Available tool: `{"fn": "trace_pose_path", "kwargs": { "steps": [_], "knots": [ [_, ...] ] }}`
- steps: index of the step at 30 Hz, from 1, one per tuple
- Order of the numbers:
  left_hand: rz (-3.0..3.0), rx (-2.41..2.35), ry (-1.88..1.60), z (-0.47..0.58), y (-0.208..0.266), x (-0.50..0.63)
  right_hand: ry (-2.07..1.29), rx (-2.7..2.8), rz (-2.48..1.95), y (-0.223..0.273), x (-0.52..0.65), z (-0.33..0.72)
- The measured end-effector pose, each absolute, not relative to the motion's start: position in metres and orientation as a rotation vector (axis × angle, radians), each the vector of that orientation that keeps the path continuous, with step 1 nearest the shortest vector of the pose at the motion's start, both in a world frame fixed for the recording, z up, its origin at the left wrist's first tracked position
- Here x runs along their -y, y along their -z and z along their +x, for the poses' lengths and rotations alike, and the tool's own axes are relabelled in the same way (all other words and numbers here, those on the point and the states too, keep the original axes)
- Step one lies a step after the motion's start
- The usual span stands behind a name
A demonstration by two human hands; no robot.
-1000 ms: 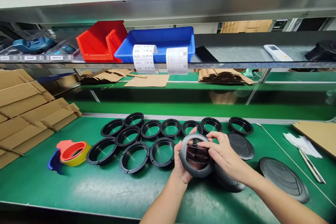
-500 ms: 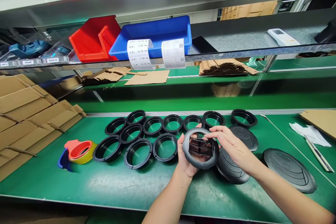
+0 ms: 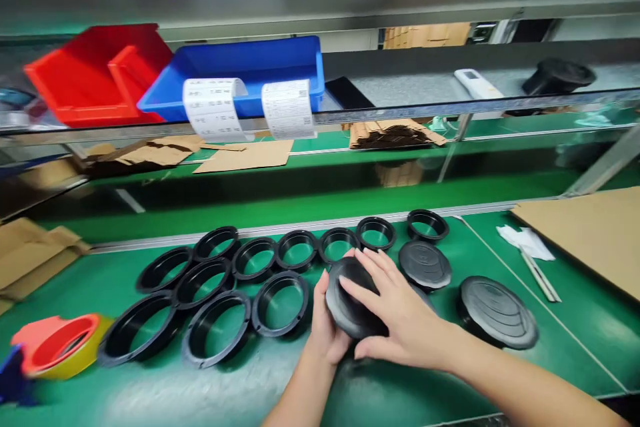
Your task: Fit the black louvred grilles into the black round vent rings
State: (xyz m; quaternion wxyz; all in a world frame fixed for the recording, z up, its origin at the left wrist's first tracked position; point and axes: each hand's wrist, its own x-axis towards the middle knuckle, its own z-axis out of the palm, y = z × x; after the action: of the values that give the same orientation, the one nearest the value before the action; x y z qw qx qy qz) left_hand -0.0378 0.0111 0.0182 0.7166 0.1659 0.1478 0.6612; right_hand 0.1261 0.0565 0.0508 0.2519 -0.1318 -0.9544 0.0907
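I can't make out any word or number for certain. Two white paper strips hang at the front of the blue bin (image 3: 254, 105) on the shelf (image 3: 405, 73). The left strip (image 3: 213, 108), curling at its top, carries several rows of dark print, too smeared for me to read. The right strip (image 3: 289, 111) bears smaller print in close rows, with a small square code (image 3: 303, 93) near its upper right corner; that lettering is a blur too. Down on the green table (image 3: 175, 387), the back lid (image 3: 425, 265) and the front lid (image 3: 499, 313) have raised marks, too faint to read.
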Motion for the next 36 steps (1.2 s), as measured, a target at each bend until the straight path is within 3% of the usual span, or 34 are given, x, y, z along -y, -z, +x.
{"fn": "trace_pose_path", "kwargs": {
  "steps": [6,9,12,15,23,29,32,36],
  "knots": [
    [0.465,-0.466,-1.337,-0.024,-0.010,-0.009,-0.562,2.530,-0.450,-0.059,-0.091,0.137],
    [0.642,-0.477,-1.365,-0.022,-0.014,-0.011,-0.380,2.327,-0.784,-0.059,-0.160,0.163],
    [0.707,-0.454,-1.352,-0.024,-0.017,-0.013,-0.133,2.251,-1.444,-0.051,-0.240,0.193],
    [0.698,-0.453,-1.338,-0.027,-0.017,-0.014,-0.055,2.245,-1.677,-0.035,-0.288,0.213],
    [0.683,-0.509,-1.359,-0.032,-0.016,-0.017,0.034,2.457,-1.704,0.011,-0.304,0.216],
    [0.707,-0.528,-1.376,-0.030,-0.019,-0.013,0.180,2.367,-1.617,-0.018,-0.316,0.214],
    [0.836,-0.595,-1.434,-0.033,-0.017,-0.009,0.249,2.328,-1.585,-0.019,-0.317,0.216],
    [1.298,-0.998,-1.502,-0.026,-0.015,-0.019,0.095,2.503,-1.622,0.006,-0.313,0.216]
  ]
}}
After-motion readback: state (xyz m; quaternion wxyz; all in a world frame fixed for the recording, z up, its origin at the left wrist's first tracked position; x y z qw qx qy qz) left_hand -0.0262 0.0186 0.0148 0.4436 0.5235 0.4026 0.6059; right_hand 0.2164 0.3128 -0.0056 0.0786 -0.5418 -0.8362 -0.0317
